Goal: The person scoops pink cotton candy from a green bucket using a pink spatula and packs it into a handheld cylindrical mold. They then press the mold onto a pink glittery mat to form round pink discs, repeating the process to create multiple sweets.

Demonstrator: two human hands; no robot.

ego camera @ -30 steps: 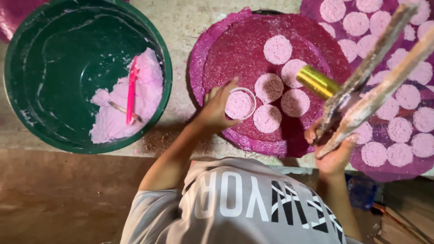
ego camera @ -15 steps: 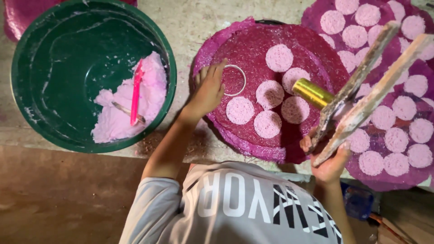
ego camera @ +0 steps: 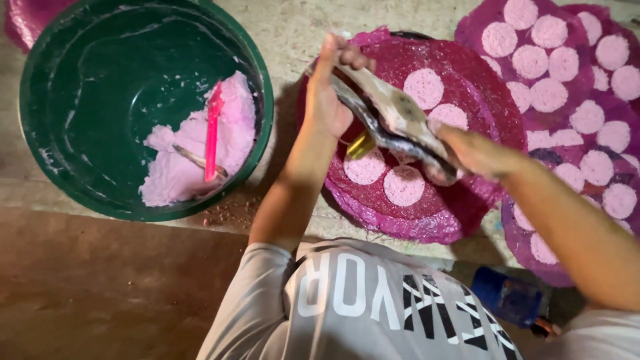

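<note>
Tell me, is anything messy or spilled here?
Yes, a little. Reddish crumbs lie scattered on the ground beside the green basin. The pink dough is pushed to one side of the basin, with smears on its walls and a pink stick lying on it.

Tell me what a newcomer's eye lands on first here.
First, the two hands, left hand and right hand, gripping a pair of long flat sticks between them over a magenta round tray dotted with pale pink discs. At left, a big green basin holds a lump of pink paste with a bright pink stick lying in it.
</note>
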